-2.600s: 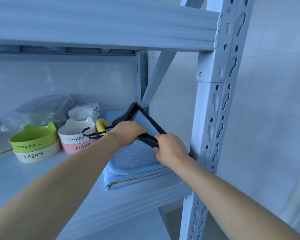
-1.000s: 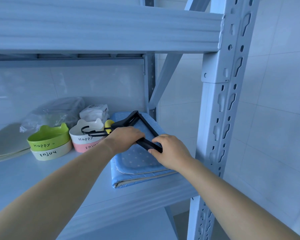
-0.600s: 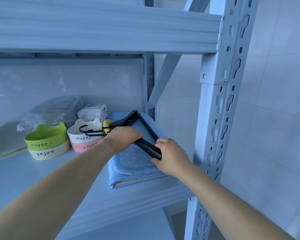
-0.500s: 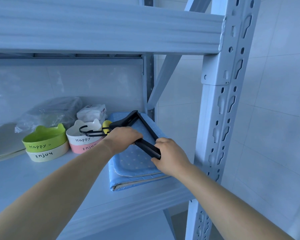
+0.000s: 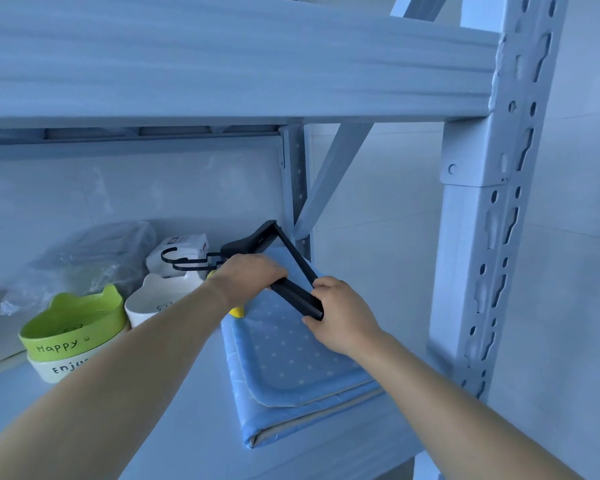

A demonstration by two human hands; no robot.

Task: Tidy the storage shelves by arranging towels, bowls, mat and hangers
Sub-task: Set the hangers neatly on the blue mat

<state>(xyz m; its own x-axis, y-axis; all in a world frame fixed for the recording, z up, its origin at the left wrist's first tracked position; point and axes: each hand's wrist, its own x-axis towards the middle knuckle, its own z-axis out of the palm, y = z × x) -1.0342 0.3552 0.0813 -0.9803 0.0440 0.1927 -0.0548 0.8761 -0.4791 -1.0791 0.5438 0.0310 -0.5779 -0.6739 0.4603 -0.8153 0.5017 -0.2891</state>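
Shelf board [image 5: 187,427]: carries everything listed.
Folded blue mat [image 5: 291,358], white-dotted: lies flat at the board's front right, beside the upright post [image 5: 482,271].
Right hand [image 5: 340,317]: over the mat's middle, fingers curled round the near end of the black hangers [image 5: 297,256].
Left hand [image 5: 250,278]: over the mat's far left part, clamped on the hangers near their necks.
Black hangers: a bundle held above the mat's far half, hooks pointing left past the mat's edge; contact with the mat cannot be told.
Yellow item [image 5: 237,311]: at the mat's left edge, mostly hidden under the left wrist.
Green bowl [image 5: 73,320], stacked on a white bowl [image 5: 59,368]: well left of the mat.
Eared white bowl [image 5: 160,299]: between that stack and the mat.
White packet [image 5: 184,247], plastic bag [image 5: 90,258]: behind the bowls, left of the mat.
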